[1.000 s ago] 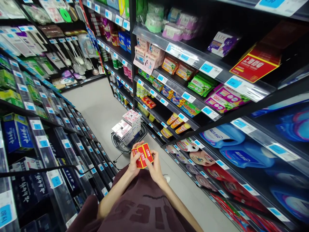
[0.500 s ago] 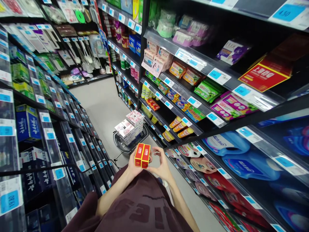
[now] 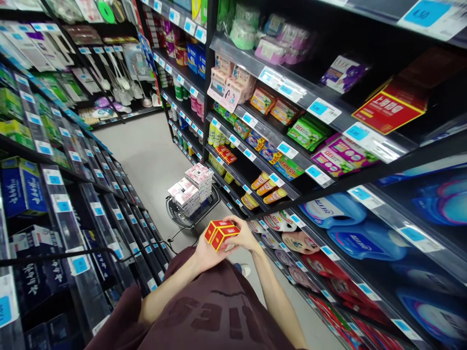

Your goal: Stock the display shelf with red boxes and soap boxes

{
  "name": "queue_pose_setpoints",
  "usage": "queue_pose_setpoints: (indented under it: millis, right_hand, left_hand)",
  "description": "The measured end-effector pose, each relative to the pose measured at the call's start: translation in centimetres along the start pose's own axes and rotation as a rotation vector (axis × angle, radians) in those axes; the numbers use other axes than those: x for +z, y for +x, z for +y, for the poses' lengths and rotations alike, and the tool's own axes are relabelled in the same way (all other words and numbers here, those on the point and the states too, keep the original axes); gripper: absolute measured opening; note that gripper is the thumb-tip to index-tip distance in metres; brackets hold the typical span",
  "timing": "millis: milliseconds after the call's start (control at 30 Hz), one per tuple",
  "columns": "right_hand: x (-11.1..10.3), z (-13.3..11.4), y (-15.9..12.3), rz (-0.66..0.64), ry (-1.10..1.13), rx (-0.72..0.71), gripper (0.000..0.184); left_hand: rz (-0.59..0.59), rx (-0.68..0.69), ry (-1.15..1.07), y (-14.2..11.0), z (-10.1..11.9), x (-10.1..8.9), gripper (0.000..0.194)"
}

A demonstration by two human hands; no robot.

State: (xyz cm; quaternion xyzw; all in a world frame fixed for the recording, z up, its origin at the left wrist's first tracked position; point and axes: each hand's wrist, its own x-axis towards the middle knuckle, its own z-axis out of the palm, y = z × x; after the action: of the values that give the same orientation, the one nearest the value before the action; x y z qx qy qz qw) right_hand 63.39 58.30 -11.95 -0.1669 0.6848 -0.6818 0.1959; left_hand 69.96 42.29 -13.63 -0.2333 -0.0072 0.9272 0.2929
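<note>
Two small red boxes with yellow edges (image 3: pixel 219 234) are held side by side in front of my waist. My left hand (image 3: pixel 208 255) supports them from below and the left, its fingers mostly hidden beneath. On the right, my right hand (image 3: pixel 243 236) grips the boxes, thumb along the near side and fingers over the far end. Just beyond my hands, a black shopping basket (image 3: pixel 174 214) stands on the floor, stacked with pink-and-white boxes (image 3: pixel 189 189).
Shelves of soap, detergent and tubes line the right side; a red display box (image 3: pixel 390 112) sits at a shelf edge (image 3: pixel 383 148). Boxed goods (image 3: pixel 24 187) fill the left shelves. A dark cord (image 3: pixel 91 252) crosses at left. Grey floor (image 3: pixel 140 146) runs between.
My right hand has moved in from the right and closed on the boxes. The boxes have turned and tilted slightly. The whole view has shifted a little.
</note>
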Motion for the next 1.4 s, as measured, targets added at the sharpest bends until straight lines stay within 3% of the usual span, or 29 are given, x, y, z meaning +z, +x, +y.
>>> queue_pose_setpoints:
  millis: [100,233,400,500,633,800,967,1133,1400]
  right_hand:
    - [0.6,0.7,0.3,0.097,0.067,0.045,0.061]
    - [1.1,0.9,1.0,0.145,-0.002,0.044,0.054]
    - [1.2,0.8,1.3,0.153,-0.154,0.009,0.044]
    - [1.2,0.3,1.4,0.146,-0.157,0.002,0.035]
    - [1.0,0.0,1.6,0.142,-0.151,0.032,0.036]
    - [0.5,0.3,1.6,0.102,-0.122,0.056,0.037]
    - [-0.6,0.0,1.0,-0.027,-0.108,0.005,0.042]
    - [-1.4,-0.5,0.5,-0.130,-0.227,-0.113,0.046]
    - [-0.9,-0.6,0.1,-0.177,-0.383,-0.093,0.048]
  left_hand:
    - [-0.026,0.095,0.035,-0.2,0.1,1.1,0.054]
    - [-0.052,0.138,0.030,0.0,0.5,1.3,0.071]
    - [0.034,0.091,0.013,0.5,1.1,0.8,0.052]
    - [0.059,0.056,-0.019,0.6,1.1,0.7,0.047]
    - [0.067,0.071,-0.036,0.7,1.0,0.9,0.046]
    - [0.084,0.066,-0.021,0.7,1.1,1.1,0.045]
    - [0.111,0.062,0.073,0.4,1.0,0.9,0.045]
    - [0.125,0.140,0.187,0.4,0.6,0.8,0.040]
    - [0.191,0.151,0.209,0.2,0.5,1.0,0.038]
